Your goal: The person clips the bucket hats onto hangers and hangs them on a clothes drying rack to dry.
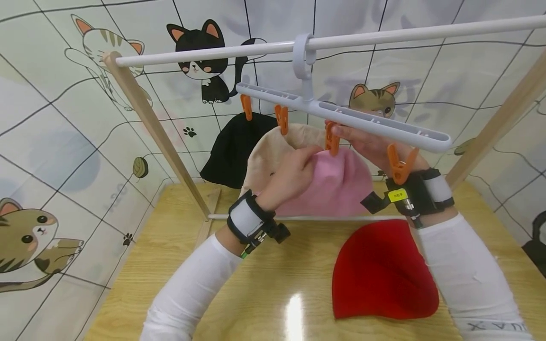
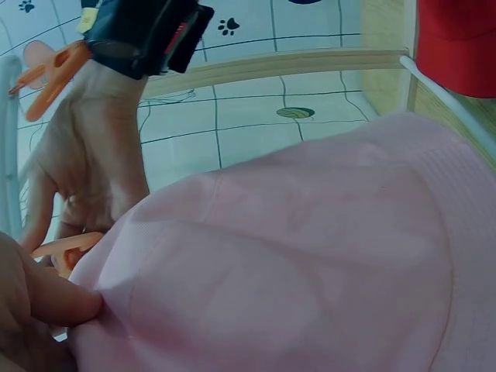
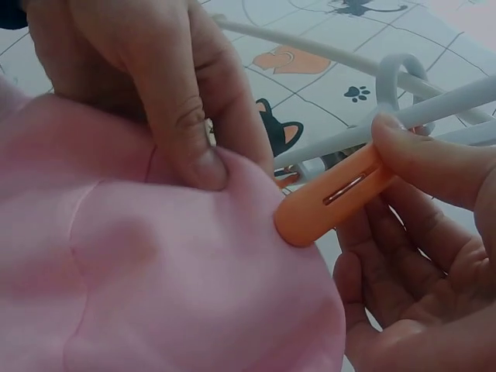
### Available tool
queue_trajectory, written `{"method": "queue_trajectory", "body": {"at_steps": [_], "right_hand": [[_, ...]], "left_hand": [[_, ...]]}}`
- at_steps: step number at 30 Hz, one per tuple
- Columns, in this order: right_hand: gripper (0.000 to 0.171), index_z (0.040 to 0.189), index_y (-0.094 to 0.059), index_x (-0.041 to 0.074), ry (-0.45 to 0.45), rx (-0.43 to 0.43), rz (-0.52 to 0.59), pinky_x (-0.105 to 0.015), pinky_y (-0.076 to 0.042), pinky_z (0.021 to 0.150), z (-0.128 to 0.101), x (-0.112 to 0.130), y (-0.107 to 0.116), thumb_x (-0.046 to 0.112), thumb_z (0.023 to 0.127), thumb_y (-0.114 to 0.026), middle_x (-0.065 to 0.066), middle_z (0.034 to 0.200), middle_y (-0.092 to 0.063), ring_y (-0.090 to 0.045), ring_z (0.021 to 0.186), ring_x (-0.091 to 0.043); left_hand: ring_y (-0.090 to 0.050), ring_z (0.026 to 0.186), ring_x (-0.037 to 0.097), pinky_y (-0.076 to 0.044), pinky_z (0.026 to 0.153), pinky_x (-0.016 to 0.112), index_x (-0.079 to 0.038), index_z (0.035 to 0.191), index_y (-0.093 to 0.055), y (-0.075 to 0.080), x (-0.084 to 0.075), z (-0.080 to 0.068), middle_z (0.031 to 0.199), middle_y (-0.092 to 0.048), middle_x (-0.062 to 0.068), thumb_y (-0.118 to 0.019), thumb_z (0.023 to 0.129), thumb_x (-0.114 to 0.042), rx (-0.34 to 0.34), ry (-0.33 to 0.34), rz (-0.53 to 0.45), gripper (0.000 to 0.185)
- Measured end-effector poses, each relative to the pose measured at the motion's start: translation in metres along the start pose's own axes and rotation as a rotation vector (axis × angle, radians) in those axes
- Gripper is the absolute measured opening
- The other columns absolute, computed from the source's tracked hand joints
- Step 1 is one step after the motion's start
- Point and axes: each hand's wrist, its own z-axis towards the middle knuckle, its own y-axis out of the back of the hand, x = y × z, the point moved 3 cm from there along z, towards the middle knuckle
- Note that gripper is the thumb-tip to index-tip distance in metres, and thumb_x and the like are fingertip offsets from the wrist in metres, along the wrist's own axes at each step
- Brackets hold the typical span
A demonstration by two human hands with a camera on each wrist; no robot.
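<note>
A pink hat (image 1: 337,184) hangs up under a white hanger bar (image 1: 362,121) with orange clips. My left hand (image 1: 313,154) pinches the hat's top edge between thumb and fingers (image 3: 170,116), right beside the third orange clip (image 1: 332,140). My right hand (image 1: 337,130) pinches that clip (image 3: 337,194) from the far side, its tip touching the pink hat (image 3: 155,294). The left wrist view is filled by the pink hat (image 2: 310,256), with my right hand (image 2: 85,163) behind it. Whether the clip grips the fabric is hidden.
A black hat (image 1: 232,151) and a beige hat (image 1: 273,151) hang from the first two clips. The fourth clip (image 1: 398,166) hangs bare. A red hat (image 1: 384,270) lies on the wooden table (image 1: 277,284). The bar hooks onto a white rail (image 1: 384,35) between wooden posts (image 1: 158,132).
</note>
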Motion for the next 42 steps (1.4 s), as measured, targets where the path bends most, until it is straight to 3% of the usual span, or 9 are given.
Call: {"method": "queue_trajectory", "body": {"at_steps": [4,10,20,28,34,42], "right_hand": [[0.024,0.113,-0.066,0.003,-0.070,-0.084,0.008,-0.046,-0.024,0.102,0.005,0.002,-0.001,-0.003,0.094,-0.054,-0.014,0.086,-0.064,-0.049,0.099,-0.028],[0.025,0.116,-0.069,0.012,-0.181,-0.223,-0.024,-0.044,-0.023,0.103,0.004,-0.001,0.006,0.005,0.092,-0.063,-0.006,0.102,-0.063,-0.045,0.108,-0.024],[0.020,0.114,-0.062,0.001,-0.090,-0.087,0.057,-0.036,-0.032,0.098,0.007,-0.011,0.010,-0.001,0.098,-0.051,-0.009,0.099,-0.060,-0.047,0.100,-0.026],[0.025,0.115,-0.067,0.004,-0.019,-0.135,0.127,-0.033,-0.039,0.094,0.010,-0.015,0.013,-0.002,0.096,-0.052,-0.007,0.102,-0.065,-0.050,0.101,-0.024],[0.029,0.120,-0.065,0.002,-0.006,-0.100,0.188,-0.029,-0.043,0.092,0.009,-0.014,0.014,-0.006,0.097,-0.049,-0.010,0.109,-0.066,-0.051,0.103,-0.024],[0.032,0.124,-0.063,0.002,-0.043,-0.098,0.198,-0.027,-0.044,0.092,0.007,-0.012,0.021,-0.006,0.096,-0.050,-0.011,0.115,-0.065,-0.050,0.108,-0.024]], "left_hand": [[-0.055,0.073,0.020,-0.041,0.064,0.023,0.003,0.115,-0.062,0.006,0.000,-0.002,0.088,-0.062,0.011,-0.043,0.096,0.003,-0.027,-0.003,-0.038,0.027],[-0.053,0.074,0.021,-0.041,0.065,0.024,0.003,0.114,-0.063,0.014,0.003,-0.007,0.084,-0.059,0.011,-0.043,0.096,0.004,-0.066,-0.010,-0.076,0.027],[-0.053,0.074,0.019,-0.041,0.065,0.024,0.002,0.115,-0.063,0.012,0.009,-0.014,0.080,-0.057,0.009,-0.044,0.098,0.000,-0.081,0.010,-0.091,0.025],[-0.052,0.071,0.019,-0.039,0.062,0.023,0.003,0.116,-0.063,0.007,0.008,-0.014,0.080,-0.056,0.010,-0.045,0.099,0.000,-0.125,-0.008,-0.148,0.025],[-0.053,0.074,0.020,-0.041,0.063,0.023,0.002,0.117,-0.063,0.008,0.005,-0.014,0.087,-0.059,0.010,-0.044,0.099,-0.001,-0.138,0.010,-0.218,0.026],[-0.053,0.067,0.019,-0.040,0.060,0.022,0.000,0.117,-0.062,0.002,0.005,-0.013,0.079,-0.059,0.009,-0.046,0.100,-0.003,-0.131,-0.010,-0.147,0.024]]}}
